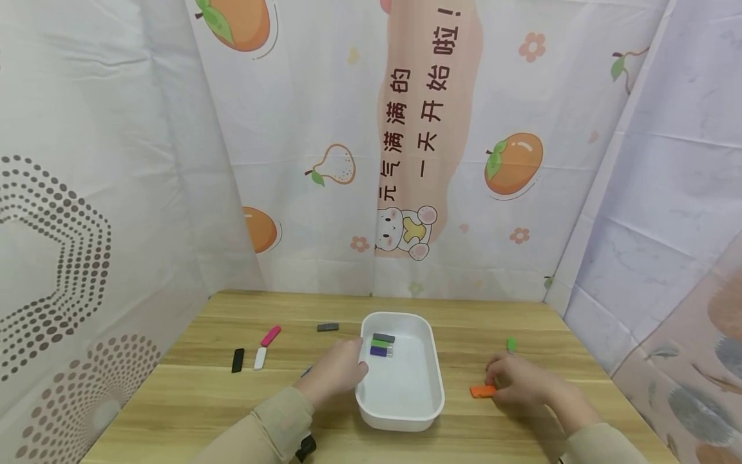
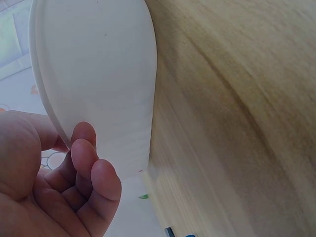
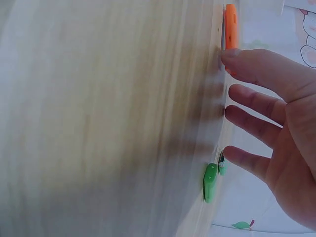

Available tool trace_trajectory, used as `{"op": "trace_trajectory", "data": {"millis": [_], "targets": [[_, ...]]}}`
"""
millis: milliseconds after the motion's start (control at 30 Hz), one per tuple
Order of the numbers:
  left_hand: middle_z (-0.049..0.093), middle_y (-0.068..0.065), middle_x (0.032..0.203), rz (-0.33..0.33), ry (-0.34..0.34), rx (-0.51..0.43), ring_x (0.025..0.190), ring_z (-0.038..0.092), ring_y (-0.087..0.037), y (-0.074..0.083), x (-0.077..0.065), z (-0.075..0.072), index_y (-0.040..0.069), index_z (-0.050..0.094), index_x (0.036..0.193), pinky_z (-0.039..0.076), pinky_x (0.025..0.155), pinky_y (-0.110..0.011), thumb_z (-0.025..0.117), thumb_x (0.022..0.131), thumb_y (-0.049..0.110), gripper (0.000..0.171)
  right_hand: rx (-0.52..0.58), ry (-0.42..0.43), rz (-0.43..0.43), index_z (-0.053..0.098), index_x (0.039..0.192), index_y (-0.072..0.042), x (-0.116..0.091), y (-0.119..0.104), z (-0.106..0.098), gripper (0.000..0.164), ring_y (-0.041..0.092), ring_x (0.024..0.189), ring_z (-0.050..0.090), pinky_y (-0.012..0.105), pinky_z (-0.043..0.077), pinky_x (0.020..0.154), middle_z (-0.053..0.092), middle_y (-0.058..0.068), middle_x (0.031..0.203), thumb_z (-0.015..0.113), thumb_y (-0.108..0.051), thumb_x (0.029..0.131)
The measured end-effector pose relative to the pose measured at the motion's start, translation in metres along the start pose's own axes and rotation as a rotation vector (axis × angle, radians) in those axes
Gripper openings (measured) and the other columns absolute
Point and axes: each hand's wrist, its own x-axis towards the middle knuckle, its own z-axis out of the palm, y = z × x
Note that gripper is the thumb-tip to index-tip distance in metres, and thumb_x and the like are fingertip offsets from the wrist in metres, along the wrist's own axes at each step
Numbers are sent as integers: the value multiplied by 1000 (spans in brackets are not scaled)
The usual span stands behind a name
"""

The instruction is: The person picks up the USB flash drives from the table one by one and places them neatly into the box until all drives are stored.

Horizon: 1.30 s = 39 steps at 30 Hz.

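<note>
My left hand (image 1: pixel 335 370) grips the left rim of a white plastic tray (image 1: pixel 400 412), and its fingertips press the tray's outer wall (image 2: pixel 98 74). Inside the tray lie a grey USB stick (image 1: pixel 384 338), a green USB stick (image 1: pixel 380 344) and a purple USB stick (image 1: pixel 379 352), side by side. To the right of the tray, my right hand (image 1: pixel 522 380) pinches the right end of an orange USB stick (image 1: pixel 481 391) lying on the table. Its thumb covers that end in the right wrist view, the other fingers are spread, and the index finger is hard to make out.
Left of the tray, a pink stick (image 1: pixel 270 336), a black stick (image 1: pixel 237 360), a white stick (image 1: pixel 260 358) and a grey stick (image 1: pixel 328 327) lie on the wooden table. A blue stick (image 1: pixel 306 371) is mostly hidden by my left hand. Beyond my right hand lies a green stick (image 1: pixel 511 344).
</note>
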Motion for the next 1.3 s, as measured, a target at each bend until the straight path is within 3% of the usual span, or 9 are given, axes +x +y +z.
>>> {"op": "trace_trajectory", "data": {"millis": [233, 567, 933, 1300], "targets": [[62, -28, 130, 4, 1, 16, 88, 63, -24, 1, 1, 0, -10, 53, 138, 57, 74, -37, 66, 95, 12, 50, 17, 33, 22, 68, 82, -28, 0, -2, -1, 22, 15, 96, 57, 38, 52, 83, 59, -2, 109, 79, -13, 71], [63, -27, 127, 4, -4, -1, 87, 63, -23, -1, 1, 0, -10, 54, 137, 58, 72, -36, 66, 95, 11, 48, 31, 73, -38, 69, 89, -22, 5, -2, -9, 23, 16, 97, 59, 42, 53, 85, 61, 0, 108, 80, -9, 74], [61, -28, 131, 1, 0, 4, 92, 64, -24, -1, 0, 0, -10, 52, 139, 58, 78, -39, 66, 95, 11, 51, -4, 131, 28, 67, 88, -25, 14, -7, -20, 20, 36, 106, 64, 55, 52, 90, 64, 15, 118, 83, -14, 80], [60, -28, 133, -15, -10, 2, 94, 64, -25, -1, 2, 1, -9, 52, 140, 58, 84, -44, 66, 95, 12, 51, -37, 185, 42, 68, 88, -24, 23, -14, -34, 20, 33, 106, 65, 52, 54, 88, 65, 6, 116, 83, -15, 81]]}}
